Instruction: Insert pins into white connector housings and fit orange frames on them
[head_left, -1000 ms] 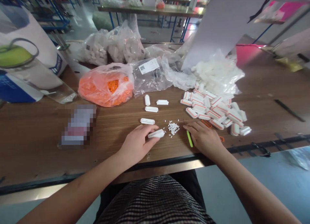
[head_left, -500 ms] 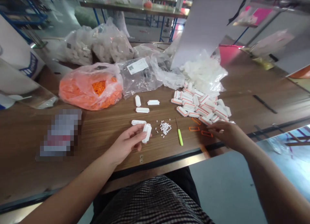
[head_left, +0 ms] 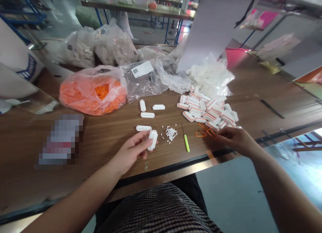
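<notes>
My left hand holds a white plastic oblong part upright between thumb and fingers. Another white part lies just beyond those fingers, and more white parts sit further up the brown wooden table. A small heap of tiny white pins lies between my hands. My right hand is low over the table, its fingertips beside thin orange rectangular frames. Next to them lies a lime-handled pick. A pile of white parts with orange edging sits beyond my right hand.
Behind the parts are an orange-filled plastic bag, a labelled clear bag and bags of white pieces. A blurred item lies at left. A white board stands at the back.
My left hand has turned its white part upright. My right hand has moved right, off the pick and onto the orange frames. The whole view has shifted as my head turned.
</notes>
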Demonstrator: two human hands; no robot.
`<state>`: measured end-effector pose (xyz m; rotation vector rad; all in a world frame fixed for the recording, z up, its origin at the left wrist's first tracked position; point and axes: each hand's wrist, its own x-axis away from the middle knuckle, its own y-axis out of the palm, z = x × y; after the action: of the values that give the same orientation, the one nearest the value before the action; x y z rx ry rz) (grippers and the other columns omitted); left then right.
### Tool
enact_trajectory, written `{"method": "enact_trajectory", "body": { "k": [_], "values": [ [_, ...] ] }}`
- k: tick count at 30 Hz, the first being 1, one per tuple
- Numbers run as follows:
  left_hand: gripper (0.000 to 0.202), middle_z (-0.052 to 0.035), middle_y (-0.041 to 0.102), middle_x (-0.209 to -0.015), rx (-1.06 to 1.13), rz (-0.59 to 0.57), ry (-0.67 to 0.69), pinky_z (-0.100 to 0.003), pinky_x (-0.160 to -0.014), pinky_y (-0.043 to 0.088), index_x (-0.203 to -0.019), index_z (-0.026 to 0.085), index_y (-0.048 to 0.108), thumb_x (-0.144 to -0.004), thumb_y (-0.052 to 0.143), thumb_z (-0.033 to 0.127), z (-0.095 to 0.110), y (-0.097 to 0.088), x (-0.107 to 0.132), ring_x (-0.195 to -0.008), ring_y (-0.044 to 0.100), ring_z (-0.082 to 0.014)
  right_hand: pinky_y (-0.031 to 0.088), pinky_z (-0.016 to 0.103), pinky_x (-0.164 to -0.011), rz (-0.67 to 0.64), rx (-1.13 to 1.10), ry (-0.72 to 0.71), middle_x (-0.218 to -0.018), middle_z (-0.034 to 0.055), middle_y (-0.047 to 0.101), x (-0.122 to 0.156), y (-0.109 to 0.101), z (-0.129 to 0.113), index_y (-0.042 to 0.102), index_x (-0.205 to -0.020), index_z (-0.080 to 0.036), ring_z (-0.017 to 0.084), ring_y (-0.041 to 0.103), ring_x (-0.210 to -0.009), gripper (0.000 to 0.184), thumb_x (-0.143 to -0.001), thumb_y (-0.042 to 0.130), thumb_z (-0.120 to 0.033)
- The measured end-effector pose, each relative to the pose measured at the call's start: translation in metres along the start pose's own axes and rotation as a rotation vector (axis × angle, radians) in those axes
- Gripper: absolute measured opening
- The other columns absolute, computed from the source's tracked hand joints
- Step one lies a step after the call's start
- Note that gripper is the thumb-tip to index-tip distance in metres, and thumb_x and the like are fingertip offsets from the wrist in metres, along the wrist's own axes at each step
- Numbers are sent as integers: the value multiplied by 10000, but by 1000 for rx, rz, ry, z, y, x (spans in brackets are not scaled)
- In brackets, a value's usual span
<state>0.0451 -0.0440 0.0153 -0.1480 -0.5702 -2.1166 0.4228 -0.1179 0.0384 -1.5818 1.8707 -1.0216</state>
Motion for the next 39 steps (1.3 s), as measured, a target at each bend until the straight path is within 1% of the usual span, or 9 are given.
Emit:
{"method": "enact_trajectory", "body": {
  "k": [4,6,8,13,18,23,26,30,39],
  "values": [
    [422,-46,645,-905,-10,9,-1,-175,-493,375,-1174,191,630,-817,717,397,0,1,0,-724,536,-118,387,238,-455,-133,-398,29,-544,7,597,3,8,-27,627,-645,-186,101,488,-475,410,-671,740,-579],
    [473,-49,650,-913,-6,14,-1,-179,-498,391,-1209,193,597,-800,731,389,2,3,1,-740,562,-130,335,222,-410,-216,-527,35,-518,-9,569,3,17,-43,613,-646,-183,80,438,-433,419,-670,753,-577],
    [527,-59,660,-953,5,14,10,-185,-510,415,-1248,202,554,-786,741,372,2,5,2,-785,594,-151,326,219,-411,-278,-611,0,-515,-10,569,2,31,-59,608,-642,-181,80,441,-439,401,-678,761,-551],
    [520,-79,656,-1033,66,-27,-20,-216,-567,491,-1217,209,534,-761,758,327,-1,9,4,-939,622,-212,381,228,-485,-357,-609,-129,-547,-3,602,1,67,-106,631,-658,-177,92,495,-500,260,-760,711,-402],
    [442,-69,629,-1056,109,-44,3,-239,-606,541,-1134,203,557,-757,765,301,-3,9,4,-978,592,-209,402,231,-515,-278,-530,-217,-556,-19,601,-1,93,-140,642,-660,-179,97,510,-525,154,-763,643,-293],
    [398,-79,632,-1094,121,-45,33,-240,-630,545,-1111,201,566,-772,757,284,-3,8,3,-1005,587,-212,396,227,-498,-265,-509,-225,-545,-26,589,-5,101,-149,640,-652,-180,97,505,-517,152,-755,622,-291],
    [382,-73,635,-1081,124,-34,44,-249,-640,547,-1089,205,568,-767,761,280,-3,8,2,-998,594,-213,391,224,-485,-294,-505,-225,-538,-28,588,-6,102,-150,637,-649,-182,95,499,-506,149,-754,619,-287],
    [395,-72,627,-1067,106,-32,57,-263,-650,555,-1087,199,563,-759,767,278,-5,8,1,-973,594,-206,390,226,-482,-274,-483,-226,-534,-29,592,-7,104,-153,647,-661,-182,98,502,-499,147,-753,611,-291],
    [386,-62,623,-1044,67,-17,78,-269,-663,553,-1081,198,571,-761,762,296,-6,7,0,-958,589,-197,438,247,-567,-261,-381,-262,-644,-10,671,-4,109,-154,664,-686,-190,116,572,-589,135,-778,611,-274]
  ]
}}
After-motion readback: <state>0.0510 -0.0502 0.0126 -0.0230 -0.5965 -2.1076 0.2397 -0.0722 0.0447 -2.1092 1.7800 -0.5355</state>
